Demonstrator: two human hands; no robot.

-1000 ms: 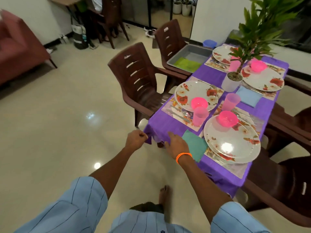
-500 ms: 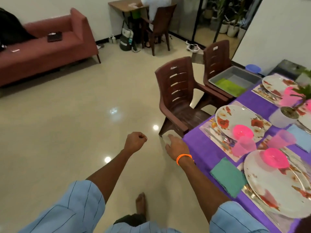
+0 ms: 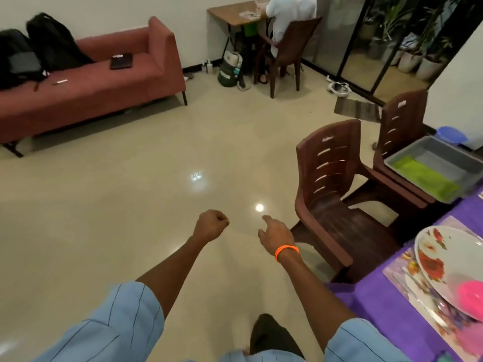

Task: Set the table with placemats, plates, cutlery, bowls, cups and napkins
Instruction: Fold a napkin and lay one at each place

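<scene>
Two hands are hanging out over the tiled floor [image 3: 130,192], both holding nothing. The left hand [image 3: 210,226] is curling into a closed fist. The right hand [image 3: 274,235], wearing an orange wristband [image 3: 286,251], is lying loose with the forefinger pointing forward and the other fingers slack.

At the right edge, one corner of the table is showing under a purple tablecloth [image 3: 379,304]. On it one floral plate [image 3: 449,259] is sitting on one patterned placemat [image 3: 407,265], and one pink bowl [image 3: 470,296] is resting on the plate's near part. Cutlery [image 3: 418,283] is lying on the placemat just beside the plate; its pieces are too blurred to count. This setting is lying well to the right of the right hand and nearer the camera, apart from both hands.

Two brown plastic chairs are standing by the table: the nearer chair [image 3: 326,184] just right of the right hand, the farther chair [image 3: 400,126] behind it. One grey tray [image 3: 431,163] holding a green cloth [image 3: 428,178] is resting on the farther chair, with a blue lid [image 3: 450,133] just beyond it.

Across the room one red sofa [image 3: 104,82] is carrying two black backpacks [image 3: 52,45], and another person [image 3: 290,11] is sitting on a third chair at a small wooden desk [image 3: 235,13].
</scene>
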